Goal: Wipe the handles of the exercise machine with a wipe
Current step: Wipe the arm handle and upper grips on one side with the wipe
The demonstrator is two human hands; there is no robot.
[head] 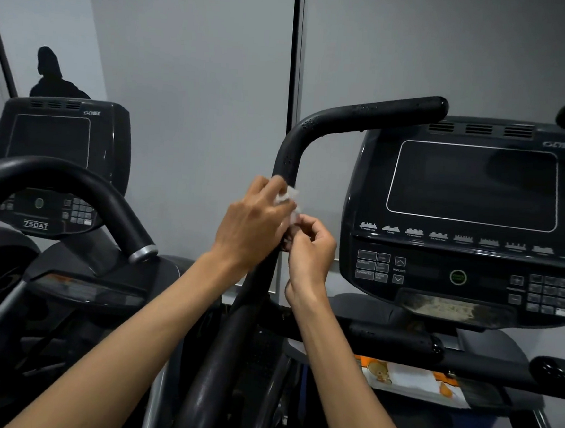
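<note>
Crumpled white wipe (289,199) pressed on black curved handle (287,154) by left hand (254,222), right hand (312,246) pinching its lower end, w/ console (469,206) just beside at right.

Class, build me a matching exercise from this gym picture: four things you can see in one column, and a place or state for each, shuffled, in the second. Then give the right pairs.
1. wipe
2. console screen
3. orange-and-white packet
4. second machine

A. dark, switched off
B. far left, marked 750AT
C. pressed to the curved handle by both hands
D. lying low, under the console

Pairs: 1-C, 2-A, 3-D, 4-B
</note>
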